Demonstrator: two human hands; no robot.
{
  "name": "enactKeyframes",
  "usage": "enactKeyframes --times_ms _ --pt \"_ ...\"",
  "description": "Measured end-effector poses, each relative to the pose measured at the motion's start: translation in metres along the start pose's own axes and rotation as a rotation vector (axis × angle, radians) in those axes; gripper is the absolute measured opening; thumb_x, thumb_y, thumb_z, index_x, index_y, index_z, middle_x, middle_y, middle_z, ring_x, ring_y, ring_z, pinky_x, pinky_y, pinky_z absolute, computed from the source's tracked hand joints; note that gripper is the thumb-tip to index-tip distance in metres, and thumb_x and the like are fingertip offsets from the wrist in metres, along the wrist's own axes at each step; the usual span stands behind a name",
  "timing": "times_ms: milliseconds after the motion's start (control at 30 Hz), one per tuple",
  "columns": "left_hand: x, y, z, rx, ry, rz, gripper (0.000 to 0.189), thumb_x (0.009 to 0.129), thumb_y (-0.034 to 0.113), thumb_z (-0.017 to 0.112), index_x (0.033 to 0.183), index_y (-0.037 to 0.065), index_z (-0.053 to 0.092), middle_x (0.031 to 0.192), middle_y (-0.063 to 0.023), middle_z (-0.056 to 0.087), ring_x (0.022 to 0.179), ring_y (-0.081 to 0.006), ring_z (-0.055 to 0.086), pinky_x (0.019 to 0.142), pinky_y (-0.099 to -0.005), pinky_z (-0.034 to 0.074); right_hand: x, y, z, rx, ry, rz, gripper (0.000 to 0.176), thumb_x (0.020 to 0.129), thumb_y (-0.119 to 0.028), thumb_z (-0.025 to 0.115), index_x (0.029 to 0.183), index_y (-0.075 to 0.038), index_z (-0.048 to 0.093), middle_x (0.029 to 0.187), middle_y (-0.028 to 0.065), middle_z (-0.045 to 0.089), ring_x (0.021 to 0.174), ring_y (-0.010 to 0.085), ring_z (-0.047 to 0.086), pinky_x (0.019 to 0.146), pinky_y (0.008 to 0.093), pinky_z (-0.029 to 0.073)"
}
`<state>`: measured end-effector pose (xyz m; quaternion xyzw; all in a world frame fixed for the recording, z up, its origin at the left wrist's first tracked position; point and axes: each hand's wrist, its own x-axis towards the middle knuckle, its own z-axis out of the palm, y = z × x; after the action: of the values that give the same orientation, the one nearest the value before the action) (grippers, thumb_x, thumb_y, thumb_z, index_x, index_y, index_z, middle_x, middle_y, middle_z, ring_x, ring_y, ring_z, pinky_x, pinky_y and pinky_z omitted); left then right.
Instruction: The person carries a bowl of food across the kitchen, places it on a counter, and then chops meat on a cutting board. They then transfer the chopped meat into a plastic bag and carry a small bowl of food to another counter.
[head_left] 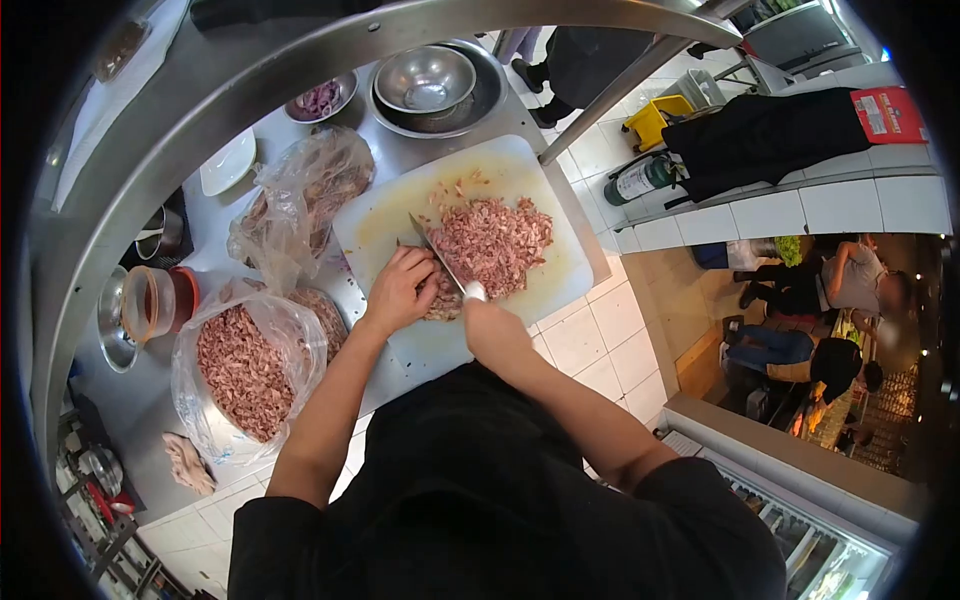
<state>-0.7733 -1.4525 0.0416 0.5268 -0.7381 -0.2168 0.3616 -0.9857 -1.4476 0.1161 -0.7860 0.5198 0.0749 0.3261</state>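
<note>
My right hand (496,335) is wrapped round the white handle of a kitchen knife (437,252). The blade points away from me across a white cutting board (385,215). To the left of the blade, my left hand (404,288) has its fingers curled down on a piece of meat (442,302), partly hidden under them. A heap of chopped meat (495,243) lies on the board just right of the blade, with small scraps scattered beyond it.
Left of the board are an open plastic bag of chopped meat (243,372), another bag of meat (315,195) and plastic tubs (150,303). Metal bowls (425,80) and a bowl of purple onion (320,98) stand behind. A metal rail (290,62) arches overhead; other people (850,280) are at right.
</note>
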Motion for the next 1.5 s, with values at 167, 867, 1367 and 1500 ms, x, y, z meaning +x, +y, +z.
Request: enactKeyframes --times_ms 167,867,1367,1500 --pt "0.006 0.004 -0.008 -0.033 0.013 0.016 0.014 0.089 0.007 0.072 0.101 0.000 0.072 0.112 -0.0156 0.071 0.109 -0.0378 0.064 0.096 -0.0464 0.055 0.026 0.000 -0.018 0.005 0.069 -0.040 0.018 0.099 -0.006 0.052 0.109 0.006 0.062 0.095 0.0316 0.075 0.090 0.0502 0.075 0.080 0.0605 0.059" --pt "-0.007 -0.002 -0.006 0.031 0.029 0.046 0.015 0.088 0.004 0.074 0.102 0.001 0.074 0.111 -0.0147 0.072 0.108 -0.0367 0.065 0.096 -0.0435 0.055 -0.013 -0.015 -0.017 0.060 -0.061 0.031 0.021 0.100 -0.006 0.051 0.114 0.007 0.060 0.101 0.0343 0.074 0.097 0.0514 0.074 0.086 0.0621 0.057" --pt "-0.016 0.001 -0.007 0.064 0.091 0.053 0.013 0.087 0.002 0.073 0.100 0.000 0.071 0.109 -0.0151 0.071 0.105 -0.0371 0.066 0.093 -0.0446 0.057 -0.011 -0.011 0.010 0.086 0.019 -0.059 0.020 0.097 -0.004 0.051 0.108 0.007 0.063 0.100 0.0359 0.074 0.095 0.0507 0.075 0.084 0.0609 0.059" --pt "-0.018 0.003 -0.013 0.011 0.068 0.016 0.012 0.088 0.002 0.072 0.099 -0.001 0.071 0.108 -0.0170 0.071 0.104 -0.0388 0.066 0.092 -0.0454 0.056 0.033 0.004 0.040 0.120 0.165 -0.121 0.023 0.105 -0.012 0.053 0.102 0.009 0.061 0.084 0.0339 0.071 0.084 0.0545 0.072 0.076 0.0632 0.055"
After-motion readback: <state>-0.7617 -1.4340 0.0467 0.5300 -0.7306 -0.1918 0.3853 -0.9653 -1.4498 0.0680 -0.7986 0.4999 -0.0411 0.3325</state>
